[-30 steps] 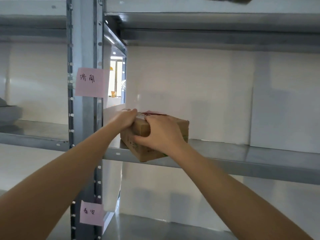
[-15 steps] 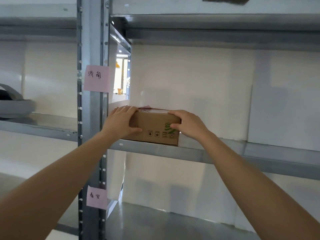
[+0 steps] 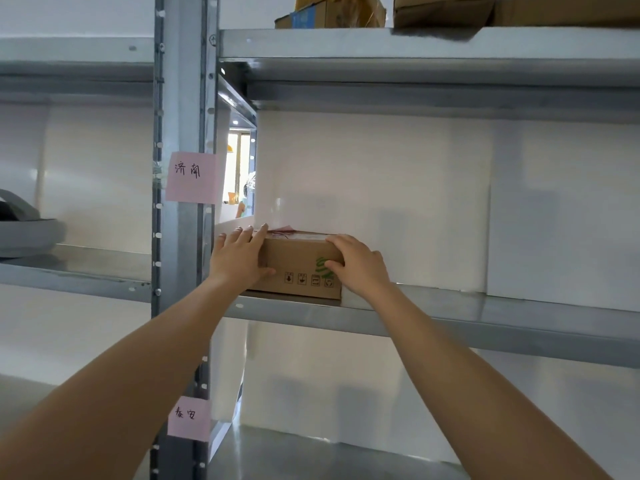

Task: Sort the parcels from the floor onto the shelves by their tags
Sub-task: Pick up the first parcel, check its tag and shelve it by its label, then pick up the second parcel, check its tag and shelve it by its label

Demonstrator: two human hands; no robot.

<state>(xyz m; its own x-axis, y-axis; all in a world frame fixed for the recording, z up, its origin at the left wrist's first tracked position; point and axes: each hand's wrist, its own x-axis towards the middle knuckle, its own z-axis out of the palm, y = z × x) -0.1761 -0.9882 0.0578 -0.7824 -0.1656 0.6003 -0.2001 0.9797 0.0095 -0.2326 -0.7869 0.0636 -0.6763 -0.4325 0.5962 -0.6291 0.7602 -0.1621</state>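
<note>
A small brown cardboard parcel (image 3: 298, 268) with a green logo and black handling symbols rests flat at the left end of the middle metal shelf (image 3: 485, 323). My left hand (image 3: 239, 258) grips its left end, fingers over the top edge. My right hand (image 3: 356, 263) grips its right end. A pink tag (image 3: 192, 176) with handwritten characters is stuck on the upright post (image 3: 183, 98) beside this shelf. A second pink tag (image 3: 188, 417) marks the shelf below.
Several cardboard boxes (image 3: 332, 12) stand on the top shelf above. A grey object (image 3: 24, 230) lies on the neighbouring shelf at the left. White wall panels back the shelves. The lower shelf surface (image 3: 311, 455) shows beneath.
The parcel was turned from a tilted, corner-out pose to lying square on the shelf, pushed in toward the left post. My view has risen, so the top shelf's boxes now show.
</note>
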